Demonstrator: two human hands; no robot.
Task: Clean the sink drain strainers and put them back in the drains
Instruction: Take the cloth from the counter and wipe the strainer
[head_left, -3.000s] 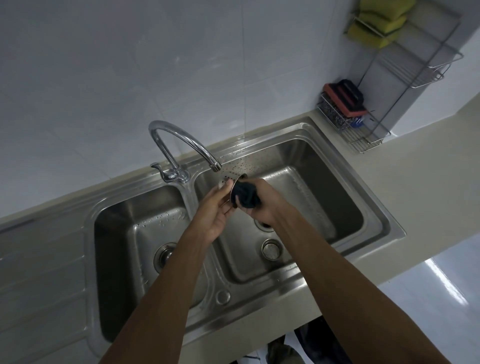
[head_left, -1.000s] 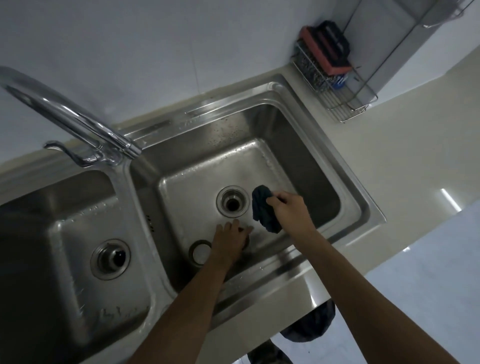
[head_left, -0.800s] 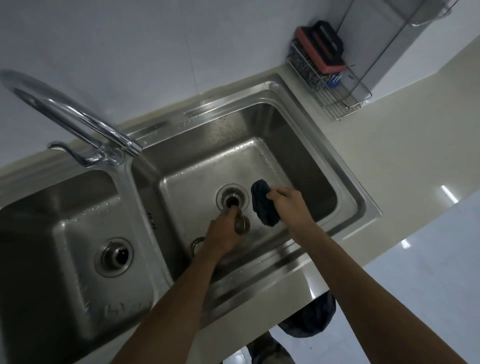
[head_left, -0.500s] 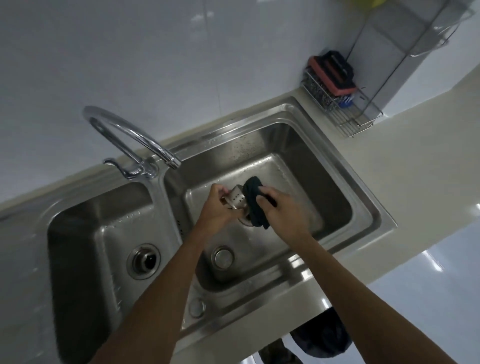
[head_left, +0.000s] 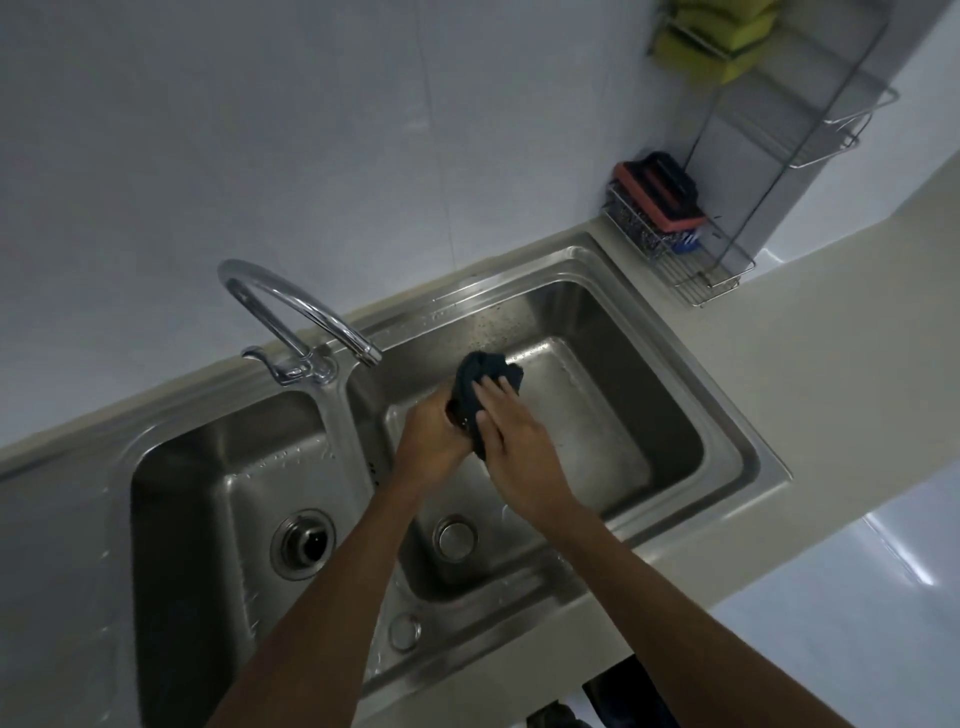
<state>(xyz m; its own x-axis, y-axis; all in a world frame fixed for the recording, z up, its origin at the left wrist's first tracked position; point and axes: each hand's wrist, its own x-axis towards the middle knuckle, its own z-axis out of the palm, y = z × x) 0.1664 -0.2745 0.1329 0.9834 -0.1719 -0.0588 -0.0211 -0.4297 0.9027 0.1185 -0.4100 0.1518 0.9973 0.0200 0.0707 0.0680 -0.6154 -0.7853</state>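
Note:
Over the right basin of the steel double sink my left hand grips a metal drain strainer, which is now hidden under a dark cloth. My right hand holds that cloth wrapped over the strainer, fingers on top and thumb at the side. The right basin's drain is hidden behind my hands. A round metal disc lies on the right basin's floor near the front. The left basin's drain shows a metal ring with a dark centre.
A curved chrome faucet stands behind the divider, its spout just left of my hands. A wire rack in the counter's back right corner carries a red and black scrubber and yellow sponges. Pale countertop runs along the right.
My left hand picked the strainer up from the right basin's floor and lifted it. My right hand then brought the cloth over it, covering the strainer that showed half a second ago.

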